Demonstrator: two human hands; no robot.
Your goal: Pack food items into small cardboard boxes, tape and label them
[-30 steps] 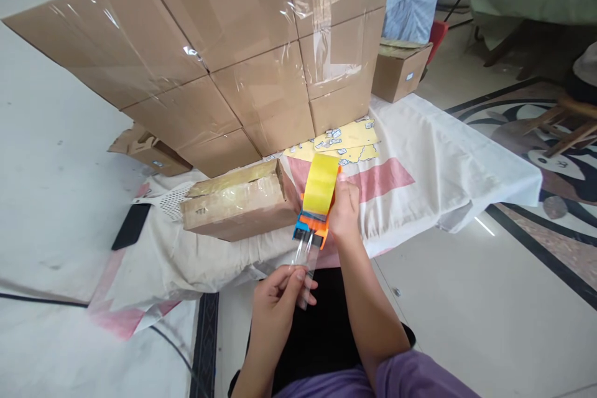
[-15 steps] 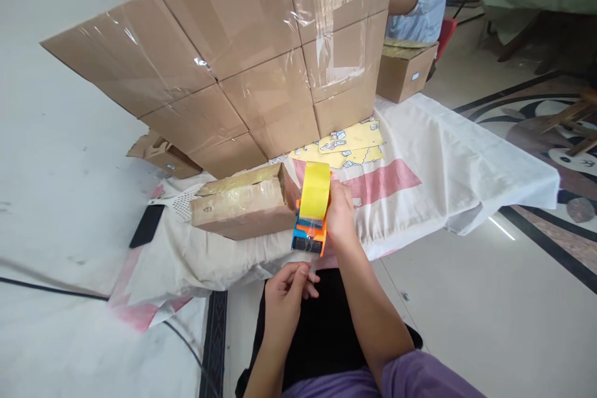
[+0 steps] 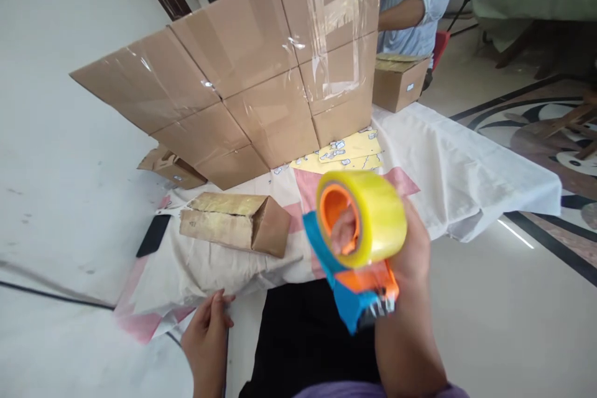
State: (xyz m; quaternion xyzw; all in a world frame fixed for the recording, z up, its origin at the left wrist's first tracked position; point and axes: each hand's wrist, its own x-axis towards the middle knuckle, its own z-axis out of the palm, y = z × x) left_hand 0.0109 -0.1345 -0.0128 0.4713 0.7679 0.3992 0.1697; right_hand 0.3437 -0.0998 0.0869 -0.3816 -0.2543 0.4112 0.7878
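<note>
A blue-and-orange tape dispenser [image 3: 357, 305] with a wide roll of yellowish clear tape [image 3: 385, 217] is raised close to me, its hollow core facing left. My right hand [image 3: 415, 242] is closed around it from the right, and fingertips show inside the core. My left hand [image 3: 209, 329] hangs low by the table's front edge, thumb and fingers pinched together; whatever is between them is too small to make out. On the table lies a small cardboard box [image 3: 224, 239] with yellowed tape along its flaps, touched by neither hand.
A tall cardboard panel [image 3: 265, 106] with taped seams stands across the cloth-covered table [image 3: 466, 168]. Yellow printed sheets [image 3: 349, 148] lie at its foot. Small boxes stand at its left [image 3: 180, 171] and right [image 3: 401, 84]. Behind it is another person [image 3: 410, 6]. A black flat object [image 3: 153, 236] lies left.
My right hand has lifted the dispenser nearer and rightward, turning it sideways. My left hand has moved left and down, away from it. The small box has tipped, showing more of its flaps.
</note>
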